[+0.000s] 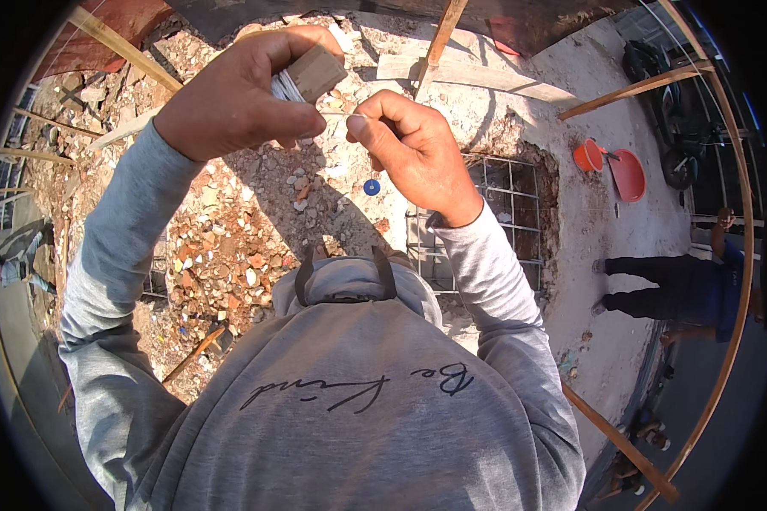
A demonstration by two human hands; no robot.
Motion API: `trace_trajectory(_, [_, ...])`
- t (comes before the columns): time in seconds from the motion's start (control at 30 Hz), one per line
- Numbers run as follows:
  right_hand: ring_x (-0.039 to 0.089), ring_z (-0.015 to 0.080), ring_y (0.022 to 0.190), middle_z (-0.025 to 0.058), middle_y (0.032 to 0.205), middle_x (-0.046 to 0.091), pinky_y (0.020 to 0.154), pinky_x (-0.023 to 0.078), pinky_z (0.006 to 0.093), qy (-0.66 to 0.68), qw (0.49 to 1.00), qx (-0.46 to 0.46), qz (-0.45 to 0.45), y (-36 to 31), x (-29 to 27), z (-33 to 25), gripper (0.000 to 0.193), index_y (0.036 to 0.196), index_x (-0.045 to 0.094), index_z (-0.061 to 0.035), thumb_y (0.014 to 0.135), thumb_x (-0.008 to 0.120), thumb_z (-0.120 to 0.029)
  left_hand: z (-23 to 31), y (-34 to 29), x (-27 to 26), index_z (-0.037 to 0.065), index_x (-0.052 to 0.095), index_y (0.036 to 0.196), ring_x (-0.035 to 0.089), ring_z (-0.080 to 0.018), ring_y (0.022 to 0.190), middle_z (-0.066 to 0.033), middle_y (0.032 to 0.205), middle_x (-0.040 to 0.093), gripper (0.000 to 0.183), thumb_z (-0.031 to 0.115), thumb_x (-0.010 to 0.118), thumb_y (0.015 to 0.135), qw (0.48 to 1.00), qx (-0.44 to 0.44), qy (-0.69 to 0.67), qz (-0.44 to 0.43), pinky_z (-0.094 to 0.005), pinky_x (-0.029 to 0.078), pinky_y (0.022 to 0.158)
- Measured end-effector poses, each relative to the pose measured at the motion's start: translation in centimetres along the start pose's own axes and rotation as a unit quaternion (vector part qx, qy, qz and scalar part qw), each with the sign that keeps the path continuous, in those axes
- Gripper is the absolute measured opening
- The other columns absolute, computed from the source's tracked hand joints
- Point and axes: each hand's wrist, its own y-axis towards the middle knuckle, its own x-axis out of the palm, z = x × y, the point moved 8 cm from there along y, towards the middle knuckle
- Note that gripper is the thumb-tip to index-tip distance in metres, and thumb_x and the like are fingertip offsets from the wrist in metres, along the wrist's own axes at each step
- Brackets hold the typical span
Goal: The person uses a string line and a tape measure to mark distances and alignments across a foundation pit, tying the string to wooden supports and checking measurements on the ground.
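Observation:
My left hand [243,98] is closed around a small wooden block [318,74] with white string [286,86] wound about it. A short length of the string runs across to my right hand [418,149], where thumb and forefinger pinch it. Under the right hand shows a small blue disc [371,187] with a pale centre, like the top of a plumb bob. It seems to hang from the string, though the fingers hide part of the line. Both hands are raised in front of me, close together but apart.
A grid of steel bars [511,202] lies in a pit at the right. Broken rubble [222,264] covers the ground at left. Wooden poles [439,38] stand around. Farther right are an orange bucket [587,155], a red basin [628,175], a motorcycle [677,111] and a person [656,284].

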Motion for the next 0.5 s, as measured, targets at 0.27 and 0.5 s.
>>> trace_trajectory(0.27, [0.048,0.0071,0.071,0.0006,0.076,0.058,0.062,0.041,0.0259,0.051,0.998,-0.033,0.023,1.3,-1.2,-1.2,0.015,0.088,0.063,-0.0004,0.097,0.061,-0.013,-1.1,-1.2,-1.2,0.003,0.06,0.099,0.065,-0.0184,0.087,-0.0117,0.092,0.064,0.033,0.014,0.076,0.073,0.964,0.077,0.169,0.19,-0.0349,0.052,0.074])
trace_trajectory(0.5, [0.049,0.0065,0.063,0.0032,0.086,0.061,0.056,0.04,0.0226,0.221,0.969,-0.052,0.094,3.0,-3.6,-0.4,0.018,0.094,0.062,-0.0025,0.101,0.055,-0.018,3.6,-4.3,-2.2,0.008,0.064,0.118,0.069,-0.0268,0.072,-0.0094,0.085,0.069,0.047,0.017,0.078,0.074,0.905,0.132,0.377,0.144,-0.0369,0.055,0.064])
